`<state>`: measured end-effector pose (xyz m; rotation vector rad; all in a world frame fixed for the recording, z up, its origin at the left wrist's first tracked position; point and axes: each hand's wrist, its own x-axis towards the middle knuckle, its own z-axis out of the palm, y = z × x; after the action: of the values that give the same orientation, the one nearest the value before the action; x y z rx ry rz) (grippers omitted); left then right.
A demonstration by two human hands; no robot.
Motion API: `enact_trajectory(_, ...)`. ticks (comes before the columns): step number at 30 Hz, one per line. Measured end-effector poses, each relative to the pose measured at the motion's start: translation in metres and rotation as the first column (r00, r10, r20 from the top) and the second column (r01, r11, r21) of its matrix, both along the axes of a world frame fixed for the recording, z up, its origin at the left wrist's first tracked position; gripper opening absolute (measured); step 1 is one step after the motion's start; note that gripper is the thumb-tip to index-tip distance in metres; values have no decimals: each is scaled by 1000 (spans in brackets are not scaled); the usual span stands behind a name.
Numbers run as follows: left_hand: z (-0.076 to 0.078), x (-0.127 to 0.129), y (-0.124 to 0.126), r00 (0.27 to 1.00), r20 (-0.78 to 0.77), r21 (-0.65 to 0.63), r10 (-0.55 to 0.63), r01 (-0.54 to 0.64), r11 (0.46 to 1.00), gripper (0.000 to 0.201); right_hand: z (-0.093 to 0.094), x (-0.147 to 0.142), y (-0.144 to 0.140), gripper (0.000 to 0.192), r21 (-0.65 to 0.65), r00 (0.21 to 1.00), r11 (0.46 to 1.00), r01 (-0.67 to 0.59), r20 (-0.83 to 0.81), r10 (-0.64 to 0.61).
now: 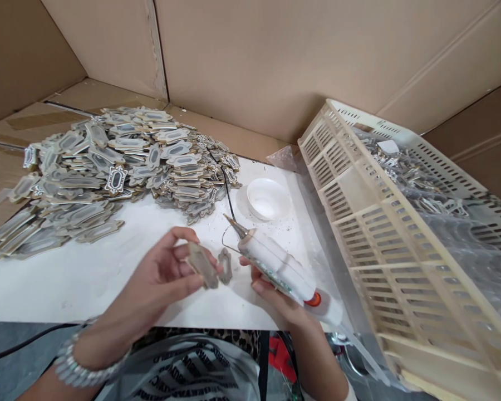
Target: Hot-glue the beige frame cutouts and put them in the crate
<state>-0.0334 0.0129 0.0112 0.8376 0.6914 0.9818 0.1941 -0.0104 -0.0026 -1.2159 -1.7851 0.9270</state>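
Your left hand (pixel 167 275) pinches a flat, notched-edged plaque (pixel 204 266) between thumb and fingers, over the white tabletop (pixel 121 284) near its front edge. Your right hand (pixel 275 298) is curled around the underside of a white glue gun (pixel 280 262); the fingers' exact hold is hidden behind its body. A smaller plate (pixel 225 266) is just beside your left fingertips; whether they touch it is unclear.

The plaque is held near its edge, probably to leave its broad face uncovered. The gun slants up and to the left, its metal nozzle (pixel 236 227) pointing beyond your fingers, perhaps to keep the tip off your skin. A heap of similar pieces (pixel 125 161) lies behind on the left, likely for easy reach by that hand; a white bowl (pixel 269 199) and a slatted crate (pixel 359 223) are to the right.

Your left forearm, wearing a beaded bracelet (pixel 87 365), angles inward, palm turned toward the gun. Your right forearm rises from below, wrist beneath the gun.
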Motion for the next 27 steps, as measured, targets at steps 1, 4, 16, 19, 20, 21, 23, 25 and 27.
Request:
enact_trajectory(1,1,-5,2,988,-95,129,119,-106,986,49,2,0,0,25,18,1000,1000,-10,-23,10)
enact_trajectory(4,1,-20,6,861,-261,457,436,-288,841,40,6,-3,1,13,113,993,992,-51,-100,62)
enact_trajectory(16,11,-13,0,645,-163,711,747,-448,542,36,7,-9,2,35,85,978,988,-128,-156,140)
enact_trajectory(19,10,-8,-4,643,-148,707,751,-463,535,39,7,-8,1,29,74,980,989,-125,-145,135)
enact_trajectory(20,10,-7,-5,648,-147,705,748,-462,539,40,7,-8,2,29,76,980,989,-131,-143,140)
enact_trajectory(21,10,-6,-5,653,-151,702,742,-458,546,40,7,-8,2,29,80,978,987,-137,-145,148)
enact_trajectory(23,11,-4,-7,662,-157,697,733,-451,557,39,7,-7,2,31,87,975,985,-147,-156,159)
enact_trajectory(25,12,-3,-8,656,-163,690,737,-458,561,38,6,-7,3,33,82,974,986,-147,-162,159)
enact_trajectory(27,13,-3,-8,645,-170,689,745,-462,558,36,6,-7,2,33,79,975,986,-144,-161,155)
